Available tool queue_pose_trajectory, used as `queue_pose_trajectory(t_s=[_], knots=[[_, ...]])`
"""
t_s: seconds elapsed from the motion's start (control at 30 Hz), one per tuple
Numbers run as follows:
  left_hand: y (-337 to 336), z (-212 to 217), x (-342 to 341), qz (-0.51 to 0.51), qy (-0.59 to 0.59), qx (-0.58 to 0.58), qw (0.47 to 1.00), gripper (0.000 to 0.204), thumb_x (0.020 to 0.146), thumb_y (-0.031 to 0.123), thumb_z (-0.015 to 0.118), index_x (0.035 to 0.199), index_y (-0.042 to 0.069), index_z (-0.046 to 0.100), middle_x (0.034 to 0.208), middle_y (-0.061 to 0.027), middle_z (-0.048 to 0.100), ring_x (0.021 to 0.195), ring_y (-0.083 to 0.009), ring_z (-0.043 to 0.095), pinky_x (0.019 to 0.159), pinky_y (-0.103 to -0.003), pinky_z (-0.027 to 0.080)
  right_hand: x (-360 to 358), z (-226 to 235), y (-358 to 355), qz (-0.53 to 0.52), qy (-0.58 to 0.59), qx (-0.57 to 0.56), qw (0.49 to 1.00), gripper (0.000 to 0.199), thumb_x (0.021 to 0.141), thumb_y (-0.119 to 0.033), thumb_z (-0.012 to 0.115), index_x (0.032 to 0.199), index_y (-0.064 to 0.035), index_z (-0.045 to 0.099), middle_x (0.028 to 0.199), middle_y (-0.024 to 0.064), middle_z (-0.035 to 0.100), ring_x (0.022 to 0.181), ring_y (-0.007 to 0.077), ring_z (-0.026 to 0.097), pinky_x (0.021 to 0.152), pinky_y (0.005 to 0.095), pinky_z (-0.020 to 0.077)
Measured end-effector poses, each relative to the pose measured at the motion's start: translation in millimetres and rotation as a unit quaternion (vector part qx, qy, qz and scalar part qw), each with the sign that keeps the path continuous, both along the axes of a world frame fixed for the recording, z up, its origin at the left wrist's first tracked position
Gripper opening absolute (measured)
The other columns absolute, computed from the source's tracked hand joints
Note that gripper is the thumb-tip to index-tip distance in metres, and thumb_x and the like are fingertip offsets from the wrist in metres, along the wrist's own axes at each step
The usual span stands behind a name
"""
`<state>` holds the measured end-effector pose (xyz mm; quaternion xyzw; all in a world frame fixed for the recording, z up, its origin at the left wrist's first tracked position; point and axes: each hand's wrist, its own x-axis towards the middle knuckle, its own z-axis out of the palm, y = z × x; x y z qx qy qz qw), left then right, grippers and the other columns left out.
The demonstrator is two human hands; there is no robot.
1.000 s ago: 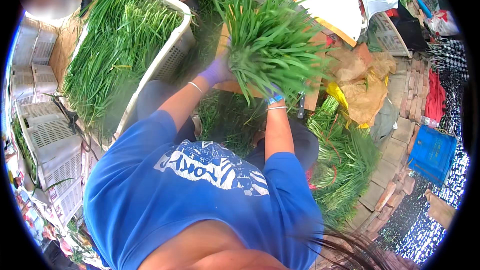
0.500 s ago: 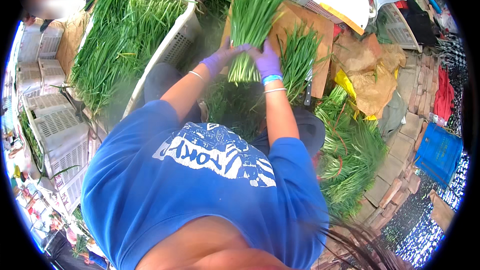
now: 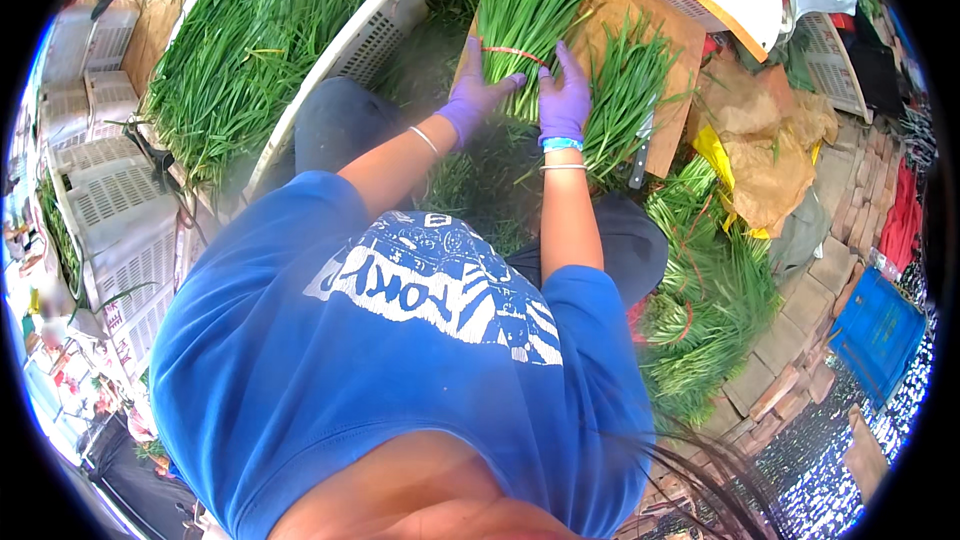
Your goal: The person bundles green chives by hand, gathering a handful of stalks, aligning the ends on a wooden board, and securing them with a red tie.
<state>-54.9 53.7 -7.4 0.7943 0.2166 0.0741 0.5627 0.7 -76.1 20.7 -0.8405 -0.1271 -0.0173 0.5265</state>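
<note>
bundle (image 3: 520, 10): lower stems hidden behind both gloved hands
knife (image 3: 640, 152): handle buried under loose greens
crate (image 3: 385, 25): far end cut off by top edge
left margin: blurred, unreadable

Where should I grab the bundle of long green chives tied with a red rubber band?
Probably low on the bundle of long green chives, just below the red rubber band, one palm on each side. The stalks are cinched tight there, while the tips fan loose. The left hand and right hand already flank that spot.

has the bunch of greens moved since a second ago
Yes. The bunch of greens, earlier raised and fanned out, now stands lower on the brown board, between both hands.
</note>
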Motion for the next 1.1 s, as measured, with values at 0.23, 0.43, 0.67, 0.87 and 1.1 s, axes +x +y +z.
queue_pose_trajectory(t_s=[0.23, 0.43, 0.67, 0.87, 1.1], knots=[[-3.3, 6.5, -2.7, -0.046, 0.059, 0.086, 0.993, 0.077, 0.082, 0.032, 0.052, 0.131, -0.007, 0.008, 0.134, -0.0254, 0.020, 0.126, -0.0317, 0.021, 0.101, -0.029, 0.019, 47.2, 16.0, -7.9, 0.085, -0.172, -0.405, 0.894, 0.038, 0.069, -0.017, 0.057, 0.105, -0.0286, 0.057, 0.114, 0.0047, 0.051, 0.104, 0.0272, 0.046, 0.094, 0.0432, 0.0304], [-5.5, 3.9, -4.4, -0.035, 0.095, 0.143, 0.985, 0.072, 0.083, 0.034, 0.046, 0.133, 0.001, 0.006, 0.133, -0.0255, 0.022, 0.116, -0.0398, 0.034, 0.095, -0.037, 0.030, 55.0, 25.4, -20.1, 0.072, -0.361, -0.360, 0.857, 0.011, 0.072, -0.018, 0.055, 0.079, -0.0176, 0.064, 0.091, -0.0026, 0.061, 0.095, 0.0183, 0.052, 0.095, 0.0439, 0.0278], [-7.5, 22.7, -1.4, -0.031, 0.134, 0.103, 0.985, 0.074, 0.082, 0.035, 0.048, 0.132, 0.000, 0.007, 0.129, -0.0295, 0.025, 0.110, -0.0412, 0.041, 0.092, -0.036, 0.034, 17.4, 42.6, -33.9, 0.343, -0.276, -0.324, 0.837, 0.010, 0.069, -0.016, 0.056, 0.076, -0.0172, 0.062, 0.093, -0.0038, 0.061, 0.092, 0.0176, 0.054, 0.091, 0.0393, 0.0337], [-23.1, 34.5, 6.2, -0.045, 0.173, 0.182, 0.967, 0.094, 0.073, 0.046, 0.058, 0.132, 0.000, 0.000, 0.123, -0.0326, 0.030, 0.109, -0.0396, 0.043, 0.089, -0.037, 0.037, 1.6, 59.0, -48.0, 0.286, 0.010, -0.239, 0.928, 0.015, 0.071, -0.016, 0.055, 0.084, -0.0158, 0.064, 0.096, 0.0007, 0.060, 0.088, 0.0190, 0.055, 0.083, 0.0342, 0.0405], [-6.9, 14.3, -1.9, -0.029, 0.117, 0.181, 0.976, 0.077, 0.079, 0.029, 0.053, 0.132, 0.001, 0.003, 0.124, -0.0321, 0.031, 0.100, -0.0410, 0.048, 0.083, -0.040, 0.040, -0.5, 85.2, -44.5, 0.321, 0.369, -0.014, 0.872, 0.042, 0.072, -0.008, 0.062, 0.113, -0.0074, 0.054, 0.093, 0.0022, 0.060, 0.076, 0.0069, 0.052, 0.076, 0.0206, 0.0417]])
